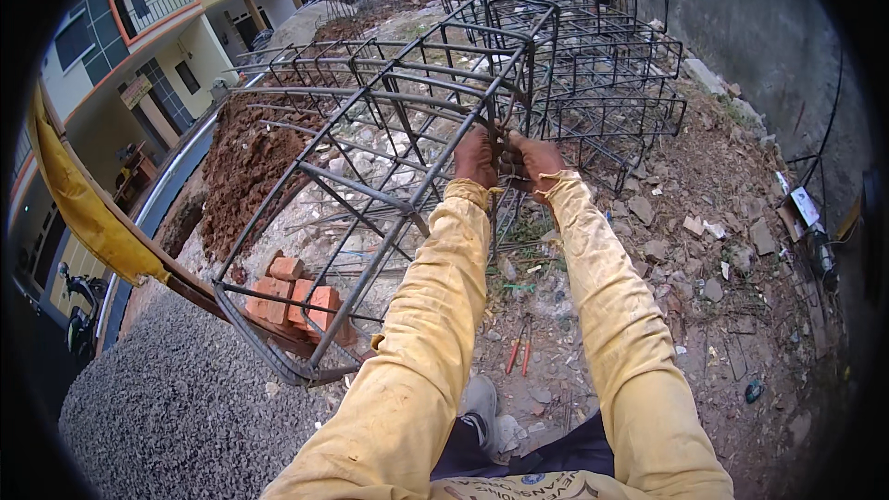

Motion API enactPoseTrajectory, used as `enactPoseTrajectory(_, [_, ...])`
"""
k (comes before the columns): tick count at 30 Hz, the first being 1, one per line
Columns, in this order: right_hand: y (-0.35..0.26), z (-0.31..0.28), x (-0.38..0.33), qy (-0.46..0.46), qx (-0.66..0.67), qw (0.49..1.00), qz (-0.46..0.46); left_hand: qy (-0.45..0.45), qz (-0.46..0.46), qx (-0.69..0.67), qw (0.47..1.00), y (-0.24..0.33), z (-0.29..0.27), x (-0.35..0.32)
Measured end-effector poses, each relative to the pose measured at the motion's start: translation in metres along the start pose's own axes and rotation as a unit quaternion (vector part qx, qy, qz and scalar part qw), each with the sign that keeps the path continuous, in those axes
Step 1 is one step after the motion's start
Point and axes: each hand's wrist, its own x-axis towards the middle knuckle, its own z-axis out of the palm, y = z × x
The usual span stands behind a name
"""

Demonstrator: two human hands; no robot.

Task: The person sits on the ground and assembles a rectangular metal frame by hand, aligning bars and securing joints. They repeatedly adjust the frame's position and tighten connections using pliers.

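Both my hands are raised at a corner of a long rebar cage point(380, 194), close together. My left hand point(474, 157) is closed with curled fingers right beside the corner bar. On the other side of that corner, my right hand point(537, 162) is closed too, its fingertips turned in toward the left. Whatever lies between the fingers is too small and too shaded to make out. The cage is dark steel bars with bent square stirrups, tilted up away from me. Below my hands, a pair of pincers with red handles point(527, 358) lies on the ground.
More rebar cages point(611, 83) are stacked beyond, along a grey wall point(759, 46). Red bricks point(294, 301) sit under the cage's near end, beside a gravel heap point(176, 398). A yellow cloth point(88, 194) hangs at left. Rubble point(653, 250) covers the ground at right.
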Motion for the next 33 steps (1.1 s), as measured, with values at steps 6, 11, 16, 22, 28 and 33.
enactPoseTrajectory(6, [0.030, -0.198, -0.074, 0.108, -0.169, 0.978, -0.049, -0.027, -0.019, 0.058, 0.998, -0.018, 0.016, 0.028])
enactPoseTrajectory(11, [0.234, -0.415, -0.209, 0.377, -0.271, 0.877, 0.126, -0.097, 0.246, 0.891, 0.369, 0.022, -0.028, 0.020])
enactPoseTrajectory(16, [0.376, -0.489, -0.408, 0.392, -0.377, 0.721, 0.430, -0.098, 0.057, 0.484, 0.868, 0.068, -0.087, 0.107])
enactPoseTrajectory(22, [0.418, -0.470, -0.520, 0.520, -0.288, 0.623, 0.508, -0.003, -0.120, 0.089, 0.989, 0.083, -0.093, 0.125])
enactPoseTrajectory(28, [0.426, -0.546, -0.555, 0.660, -0.463, 0.487, 0.335, -0.012, -0.073, 0.164, 0.984, 0.069, -0.068, 0.103])
enactPoseTrajectory(33, [0.393, -0.591, -0.550, 0.648, -0.423, 0.500, 0.388, -0.045, -0.019, 0.204, 0.978, 0.070, -0.068, 0.073])
